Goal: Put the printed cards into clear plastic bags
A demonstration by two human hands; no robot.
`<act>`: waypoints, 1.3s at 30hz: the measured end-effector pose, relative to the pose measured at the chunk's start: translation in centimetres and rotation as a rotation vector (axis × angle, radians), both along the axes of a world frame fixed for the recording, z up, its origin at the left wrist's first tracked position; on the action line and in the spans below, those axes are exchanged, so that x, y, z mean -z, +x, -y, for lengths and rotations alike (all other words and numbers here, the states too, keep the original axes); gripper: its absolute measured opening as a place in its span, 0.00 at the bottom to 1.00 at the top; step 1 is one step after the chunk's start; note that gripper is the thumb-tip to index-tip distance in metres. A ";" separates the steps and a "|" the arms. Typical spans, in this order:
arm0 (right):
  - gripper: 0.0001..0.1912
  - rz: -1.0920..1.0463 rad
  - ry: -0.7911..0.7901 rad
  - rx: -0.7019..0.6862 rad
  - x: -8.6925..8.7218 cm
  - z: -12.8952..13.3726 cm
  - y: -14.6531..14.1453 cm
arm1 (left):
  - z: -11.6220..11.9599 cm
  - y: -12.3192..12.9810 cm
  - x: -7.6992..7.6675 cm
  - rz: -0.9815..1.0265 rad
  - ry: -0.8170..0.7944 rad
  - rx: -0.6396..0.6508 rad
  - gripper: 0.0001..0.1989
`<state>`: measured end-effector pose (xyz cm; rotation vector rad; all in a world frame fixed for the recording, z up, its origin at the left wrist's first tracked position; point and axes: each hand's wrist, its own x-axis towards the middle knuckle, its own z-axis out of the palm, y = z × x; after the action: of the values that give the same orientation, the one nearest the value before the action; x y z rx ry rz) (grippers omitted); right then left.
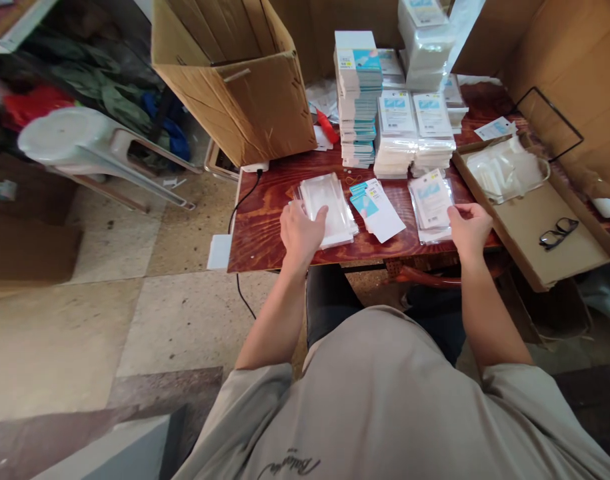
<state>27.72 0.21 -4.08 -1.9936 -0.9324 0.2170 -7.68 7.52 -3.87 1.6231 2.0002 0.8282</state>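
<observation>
My left hand (303, 230) rests at the left edge of a stack of clear plastic bags (331, 207), its thumb spread away from the fingers over the bags. My right hand (469, 230) is closed in a pinch at the right edge of a bagged card (431, 199). That card, white with a pale blue print, lies on a small pile of similar bags. Between the hands is a fanned pile of loose blue and white cards (382, 212), with nobody touching it.
Tall stacks of cards (359, 100) and bagged cards (397, 127) stand behind. A cardboard box (259, 100) is at the back left. At right, a shallow carton tray (529, 220) holds plastic bags and eyeglasses (558, 233). A black cable (245, 193) crosses the table's left edge.
</observation>
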 end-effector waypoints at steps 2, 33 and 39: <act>0.11 0.231 -0.124 0.078 0.9 -0.2 0.8 | -1.2 -1.3 0.6 -0.088 -0.124 -0.018 0.23; 0.14 0.706 0.201 -0.690 -3.0 0.9 -6.8 | -1.6 -1.2 1.8 0.042 0.179 0.171 0.13; 0.19 0.412 0.313 -0.397 -4.1 1.7 -7.2 | -1.8 -0.7 2.1 0.350 0.323 0.023 0.13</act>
<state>20.56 -1.44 0.07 -1.5754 -1.5256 -0.1246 -8.34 9.31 -5.96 1.5290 1.6642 1.3789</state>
